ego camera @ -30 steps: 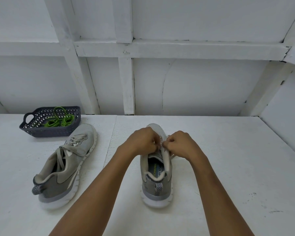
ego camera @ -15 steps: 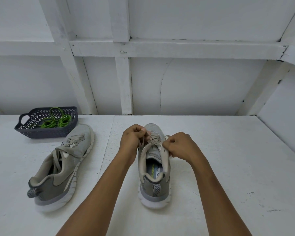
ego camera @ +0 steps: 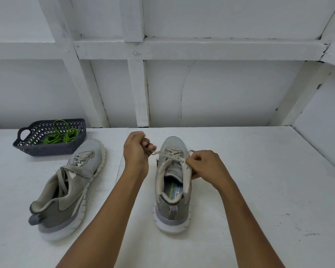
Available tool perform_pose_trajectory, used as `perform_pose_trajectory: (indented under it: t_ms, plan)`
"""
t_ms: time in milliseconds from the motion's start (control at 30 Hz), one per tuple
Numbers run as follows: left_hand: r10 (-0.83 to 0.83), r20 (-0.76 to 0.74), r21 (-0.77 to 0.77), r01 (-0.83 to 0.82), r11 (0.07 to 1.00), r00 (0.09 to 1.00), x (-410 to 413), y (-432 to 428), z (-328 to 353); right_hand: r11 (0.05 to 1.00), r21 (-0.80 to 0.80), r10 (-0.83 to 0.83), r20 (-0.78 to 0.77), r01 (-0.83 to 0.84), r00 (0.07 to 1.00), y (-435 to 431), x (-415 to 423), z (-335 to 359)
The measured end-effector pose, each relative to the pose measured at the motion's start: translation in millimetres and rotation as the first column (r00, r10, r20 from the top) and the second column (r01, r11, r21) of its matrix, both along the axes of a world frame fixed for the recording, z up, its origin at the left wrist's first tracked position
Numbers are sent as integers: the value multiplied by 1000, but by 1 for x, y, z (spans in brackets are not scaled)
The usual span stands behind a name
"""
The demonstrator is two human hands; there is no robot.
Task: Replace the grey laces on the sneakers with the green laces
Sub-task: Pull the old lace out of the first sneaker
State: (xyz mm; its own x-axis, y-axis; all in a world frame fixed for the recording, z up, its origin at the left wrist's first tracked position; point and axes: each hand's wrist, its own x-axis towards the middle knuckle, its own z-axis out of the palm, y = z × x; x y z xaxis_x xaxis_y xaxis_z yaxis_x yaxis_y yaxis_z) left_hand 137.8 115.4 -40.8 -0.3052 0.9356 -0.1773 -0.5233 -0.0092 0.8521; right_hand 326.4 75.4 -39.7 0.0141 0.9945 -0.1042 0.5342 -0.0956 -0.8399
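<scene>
Sneaker in the middle [ego camera: 171,209]: stands upright on the white table [ego camera: 259,190], with its heel toward the person and its toe toward the wall.
Grey lace [ego camera: 173,154]: untied at the top, but it criss-crosses through the holes lower down.
Left hand [ego camera: 136,149]: the fingers are curled tight round one end of the grey lace, out to the left of the shoe. The lace runs in a straight, tight line from the fist to the shoe.
Right hand [ego camera: 207,165]: pinches the lace by the top hole on the shoe's right side and touches the shoe's edge there.
Other sneaker [ego camera: 66,190]: lies tipped over on the left, near the basket. No hand touches it. The second grey lace [ego camera: 83,157] is threaded in it.
Green laces [ego camera: 60,136]: sit in a loose heap in the dark basket [ego camera: 50,149] at the back left, well apart from both hands.
Step in hand: this looks like taking the grey lace out of the first shoe. It seems an early step, since no green lace is in any shoe yet.
Next move: most likely, pull the lace out of each hole, row by row, down to the toe. That calls for small tugs, with one hand holding the shoe so it does not slide or tip.
Watch out: the lace tip may catch in a hole, so a hard yank could drag the shoe along.
</scene>
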Motion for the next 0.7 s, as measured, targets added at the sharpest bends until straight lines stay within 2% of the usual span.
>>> perform_pose_trajectory:
  t_ms: [67, 100, 133, 167, 200, 233, 267, 300, 333, 433, 500, 567, 600, 633, 700]
  plan:
    - [60, 2, -51, -60, 997, 998, -10, 2, 1, 1000, -12, 7, 12, -7, 1000, 2, -3, 1]
    - [53, -65, -72, -58, 996, 996, -16, 3, 1, 1000, -23, 11, 14, -10, 1000, 3, -3, 2]
    - [14, -189, -83, -30, 996, 982, -21, 4, 1, 999, -36, 15, 11, -15, 1000, 4, -4, 3]
    - [-58, -376, -105, 19, 994, 925, -25, 5, 0, 999, -51, 21, 7, -20, 1000, 5, -4, 4]
    - [-146, -586, -154, 67, 986, 797, -29, 6, -2, 998, -63, 31, 9, -30, 999, 6, -5, 6]
    - [-236, -762, -220, 102, 970, 603, -32, 7, -6, 997, -69, 39, 24, -37, 999, 6, -7, 7]
    - [-306, -868, -282, 119, 952, 391, -33, 7, -9, 997, -70, 49, 58, -45, 997, 6, -9, 8]
    - [-343, -913, -321, 129, 938, 223, -33, 6, -13, 996, -66, 62, 114, -55, 992, 7, -12, 9]
    - [-337, -932, -316, 152, 936, 136, -32, 3, -14, 995, -65, 82, 183, -71, 980, 7, -14, 10]
    - [-215, -974, -190, 269, 944, 69, -24, -8, -8, 990, -71, 135, 309, -118, 941, 8, -18, 12]
    - [-232, -964, -262, 339, 904, -129, -15, -15, 1, 990, -39, 141, 368, -136, 919, 9, -21, 13]
    - [-231, -912, -347, 337, 875, -339, -6, -20, 8, 989, 3, 132, 420, -147, 898, 9, -24, 14]
    - [-215, -892, -358, 331, 873, -398, -3, -21, 9, 987, 17, 135, 431, -158, 892, 9, -25, 13]
    - [-202, -882, -358, 327, 875, -426, -2, -21, 11, 986, 29, 138, 433, -166, 891, 9, -25, 12]
    - [-192, -895, -332, 315, 889, -404, -5, -21, 13, 989, 54, 103, 418, -138, 903, 9, -18, 9]
